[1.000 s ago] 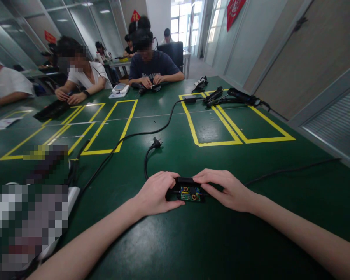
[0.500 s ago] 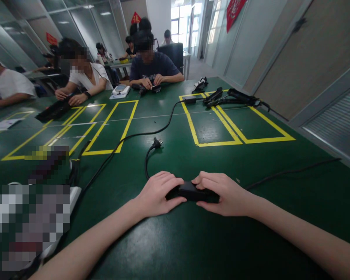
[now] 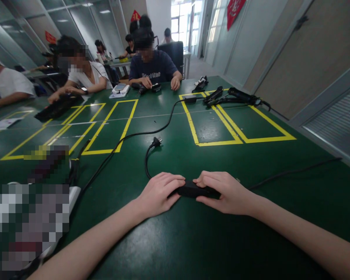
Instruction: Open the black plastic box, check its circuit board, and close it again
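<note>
Close to me on the green table [image 3: 177, 237] is a black power adapter [image 3: 189, 189], gripped from both ends. My left hand [image 3: 161, 194] is closed round its left end, fingers on top and thumb on the near side. Round the right end, my right hand [image 3: 223, 193] is closed the same way, with its index finger bent on top. Past my left hand a short black cord curves away to a plug [image 3: 156, 142] lying on the table. A black cable [image 3: 291, 171] runs off to the right from behind my right hand. Both palms hide the adapter's ends.
Yellow tape rectangles [image 3: 218, 144] mark the table. Another black cable [image 3: 146, 133] winds across to black devices [image 3: 239, 96] at the back right. Blurred-out items [image 3: 32, 225] lie at the left. Several people sit across the table, one in a dark shirt [image 3: 154, 70] handling a small black part.
My hands and the adapter have shifted slightly, and the adapter looks tilted a little differently. Across the table, the person in the dark shirt has moved one hand away from the small part.
</note>
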The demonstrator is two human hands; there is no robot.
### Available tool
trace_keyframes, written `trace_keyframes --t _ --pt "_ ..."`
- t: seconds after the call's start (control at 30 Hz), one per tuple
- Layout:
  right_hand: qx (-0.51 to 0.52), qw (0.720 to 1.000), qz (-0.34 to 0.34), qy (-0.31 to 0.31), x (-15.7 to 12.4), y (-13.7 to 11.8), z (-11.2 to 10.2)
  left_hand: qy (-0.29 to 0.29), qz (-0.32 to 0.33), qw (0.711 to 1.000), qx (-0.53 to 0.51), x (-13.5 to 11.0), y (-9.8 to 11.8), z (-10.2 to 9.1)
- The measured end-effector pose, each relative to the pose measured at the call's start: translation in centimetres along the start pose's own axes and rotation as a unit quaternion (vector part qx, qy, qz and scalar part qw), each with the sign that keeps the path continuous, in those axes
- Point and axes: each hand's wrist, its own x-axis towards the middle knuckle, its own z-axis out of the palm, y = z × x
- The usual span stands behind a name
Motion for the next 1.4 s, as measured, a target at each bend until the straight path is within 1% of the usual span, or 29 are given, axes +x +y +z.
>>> trace_keyframes --t 0.1,0.2,0.33,0.47,0.63,0.7,0.8,0.9,1.0,1.1,1.2,1.3,1.4 --pt "-0.035 0.999 -0.005 -0.012 0.2 -0.1 0.0 0.006 0.014 1.000 0.018 0.2 0.2 0.0" --pt "-0.056 0.998 -0.020 -0.024 0.3 -0.2 0.1 0.006 0.009 1.000 0.017 0.3 0.3 -0.2" --pt "-0.052 0.998 -0.023 -0.016 0.4 -0.2 0.2 -0.005 -0.011 1.000 0.011 0.3 0.4 -0.2" --pt "-0.059 0.998 -0.028 -0.012 0.4 -0.4 0.2 -0.021 0.015 0.999 0.039 0.3 0.7 0.1" --pt "-0.091 0.995 -0.026 -0.010 0.3 -0.4 0.2 -0.009 0.025 0.999 0.044 0.3 0.8 0.1" --pt "-0.090 0.995 -0.037 -0.008 0.2 -0.2 0.1 -0.004 0.021 0.999 0.039 0.2 0.8 0.1" --pt "-0.128 0.987 -0.092 0.008 0.0 -0.2 0.0 -0.001 -0.005 1.000 0.021 0.2 0.9 0.1" --pt "-0.199 0.967 -0.155 0.038 0.0 -0.3 0.0 -0.012 -0.062 0.998 -0.011 0.4 1.2 -0.1" --pt "-0.228 0.955 -0.178 0.067 0.1 -0.4 -0.1 -0.017 -0.102 0.994 -0.043 0.6 1.6 -0.3" --pt "-0.240 0.954 -0.166 0.066 0.2 -0.4 -0.1 -0.002 -0.118 0.989 -0.085 0.7 1.7 -0.4" --pt "-0.245 0.957 -0.149 0.040 0.1 -0.3 -0.1 0.030 -0.111 0.988 -0.105 0.6 1.5 -0.2" --pt "-0.217 0.969 -0.121 0.010 0.0 -0.2 0.0 0.061 -0.066 0.994 -0.069 0.3 1.1 0.1" --pt "-0.141 0.987 -0.074 0.007 0.0 -0.2 0.2 0.077 -0.018 0.997 -0.012 0.2 0.9 0.4"
